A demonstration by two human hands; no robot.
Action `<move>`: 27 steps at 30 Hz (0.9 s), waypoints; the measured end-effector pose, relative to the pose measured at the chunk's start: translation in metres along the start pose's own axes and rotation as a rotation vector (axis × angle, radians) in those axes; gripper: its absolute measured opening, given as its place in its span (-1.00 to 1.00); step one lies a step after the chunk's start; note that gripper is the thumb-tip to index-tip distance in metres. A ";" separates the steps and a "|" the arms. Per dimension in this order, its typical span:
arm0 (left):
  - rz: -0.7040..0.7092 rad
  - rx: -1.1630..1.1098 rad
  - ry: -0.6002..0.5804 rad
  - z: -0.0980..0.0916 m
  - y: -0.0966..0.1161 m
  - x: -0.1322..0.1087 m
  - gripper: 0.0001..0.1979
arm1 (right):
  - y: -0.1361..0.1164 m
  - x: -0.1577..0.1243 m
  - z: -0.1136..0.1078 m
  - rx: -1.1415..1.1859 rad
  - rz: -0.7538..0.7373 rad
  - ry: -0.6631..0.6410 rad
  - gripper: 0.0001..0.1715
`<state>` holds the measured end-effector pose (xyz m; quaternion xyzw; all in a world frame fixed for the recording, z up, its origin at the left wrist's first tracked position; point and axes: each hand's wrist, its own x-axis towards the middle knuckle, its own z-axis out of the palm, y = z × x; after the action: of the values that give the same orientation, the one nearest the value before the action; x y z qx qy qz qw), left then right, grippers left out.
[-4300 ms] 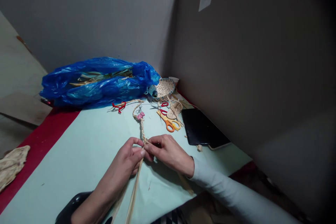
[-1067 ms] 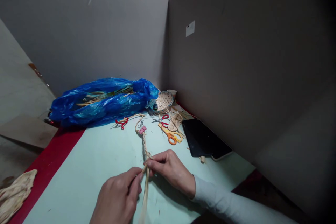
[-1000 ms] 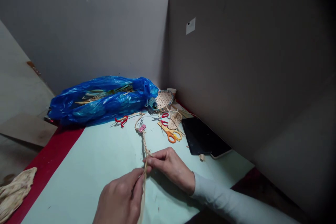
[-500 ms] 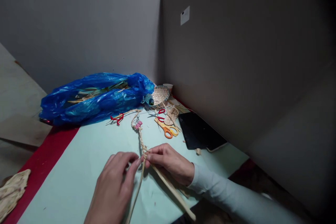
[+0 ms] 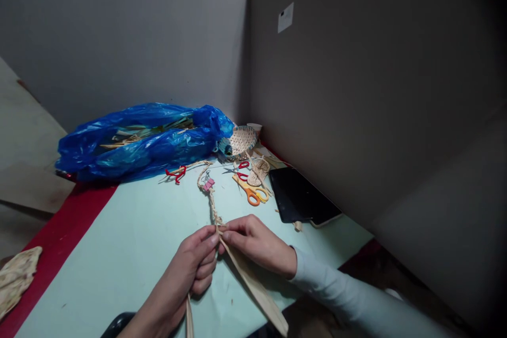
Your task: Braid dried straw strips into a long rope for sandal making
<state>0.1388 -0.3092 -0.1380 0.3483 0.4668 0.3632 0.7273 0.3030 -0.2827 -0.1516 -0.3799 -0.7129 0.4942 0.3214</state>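
A thin braid (image 5: 213, 203) of pale dried plant strips runs away from me across the light green sheet, with a pink binder clip (image 5: 208, 184) on its far part. At the near end of the braid, my left hand (image 5: 198, 261) is closed, thumb and forefinger pinching a strip whose tail (image 5: 189, 317) hangs out below the fist. Close beside it, my right hand (image 5: 257, 243) pinches the braid's end between thumb and fingers. From there a wide loose strip (image 5: 255, 290) slants down to the right. The fingertips hide the exact crossing of strips.
A blue plastic bag (image 5: 158, 156) of dried strips lies at the back, near a woven piece (image 5: 243, 140). Beyond my right hand are orange scissors (image 5: 253, 195), red-handled scissors (image 5: 242, 171) and a black tablet (image 5: 297, 198). Grey panels (image 5: 356, 90) bound the table's back and right.
My left hand has turned and closed from a loose, spread pose into a pinch at the braid's end. My right hand keeps its pinch. The view has shifted slightly.
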 end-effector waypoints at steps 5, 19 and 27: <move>0.089 0.168 0.124 0.002 -0.008 0.004 -0.70 | -0.010 -0.013 -0.002 -0.344 -0.061 0.160 -0.69; 0.098 -0.013 0.151 -0.001 -0.011 -0.001 -0.65 | -0.014 -0.046 0.041 -1.013 -0.468 0.227 -0.82; 0.112 0.071 0.133 0.000 -0.007 -0.005 -0.66 | -0.024 -0.007 -0.011 -0.207 0.018 -0.118 -0.58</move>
<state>0.1390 -0.3169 -0.1414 0.3745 0.5063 0.4088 0.6605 0.3100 -0.2892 -0.1261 -0.3876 -0.7742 0.4424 0.2336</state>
